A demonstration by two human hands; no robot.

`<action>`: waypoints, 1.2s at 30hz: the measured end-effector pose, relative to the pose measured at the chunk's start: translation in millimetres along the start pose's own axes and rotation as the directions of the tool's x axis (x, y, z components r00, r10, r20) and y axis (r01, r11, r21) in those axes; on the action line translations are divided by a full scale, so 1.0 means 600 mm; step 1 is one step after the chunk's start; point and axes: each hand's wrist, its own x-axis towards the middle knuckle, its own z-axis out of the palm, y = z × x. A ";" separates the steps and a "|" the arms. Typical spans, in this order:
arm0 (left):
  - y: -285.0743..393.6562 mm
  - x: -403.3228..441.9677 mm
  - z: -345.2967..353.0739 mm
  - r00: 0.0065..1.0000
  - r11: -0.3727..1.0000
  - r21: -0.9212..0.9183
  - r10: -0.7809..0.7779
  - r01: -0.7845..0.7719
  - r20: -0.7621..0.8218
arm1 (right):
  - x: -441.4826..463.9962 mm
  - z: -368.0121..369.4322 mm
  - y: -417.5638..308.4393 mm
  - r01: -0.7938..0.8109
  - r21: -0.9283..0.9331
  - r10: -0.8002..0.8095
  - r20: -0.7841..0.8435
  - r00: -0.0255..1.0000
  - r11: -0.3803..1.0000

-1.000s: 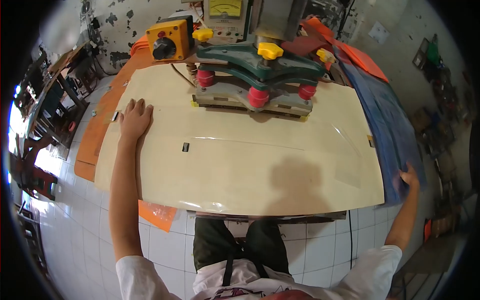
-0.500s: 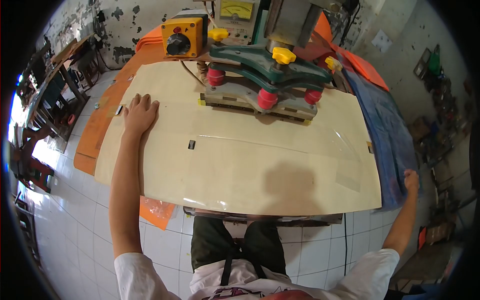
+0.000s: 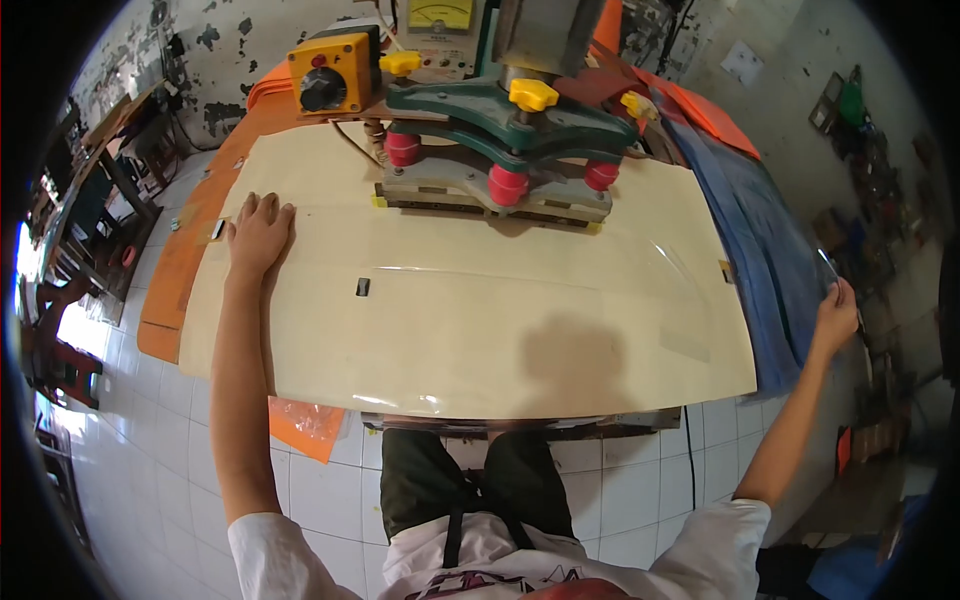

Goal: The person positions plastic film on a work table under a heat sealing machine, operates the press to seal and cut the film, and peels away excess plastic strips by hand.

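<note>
My left hand lies flat on the left part of a cream-coloured sheet that covers the worktable, its fingers stretched out. Beyond the sheet's right edge, my right hand is closed, pinching the outer edge of a blue plastic sheet that hangs in folds over the table's right side. A shiny edge of the plastic shows just above those fingers. Over the back of the cream sheet stands a press head with a green frame, yellow knobs and red spacers.
A yellow control box with a black dial stands at the back left, with a meter behind it. Orange sheets lie at the back right. A small dark mark sits on the cream sheet. Tiled floor surrounds the table.
My right hand has moved up and slightly outward, raising the blue plastic's edge. My left hand stays flat on the cream sheet. The whole view has shifted slightly.
</note>
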 end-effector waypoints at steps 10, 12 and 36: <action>-0.016 0.013 0.007 0.982 0.993 -0.098 0.041 -0.060 -0.185 | -0.316 -0.177 -0.311 0.215 0.240 -0.203 -0.073 0.976 0.947; -0.015 0.010 -0.017 0.884 0.919 -0.296 0.104 -0.261 -0.457 | -0.381 -0.209 -0.360 0.222 0.482 -0.231 -0.041 0.972 0.848; 0.199 -0.585 -0.080 0.843 -0.058 -0.919 0.426 0.389 0.329 | -0.551 -0.301 -0.517 -0.402 0.916 -0.756 0.272 0.595 0.014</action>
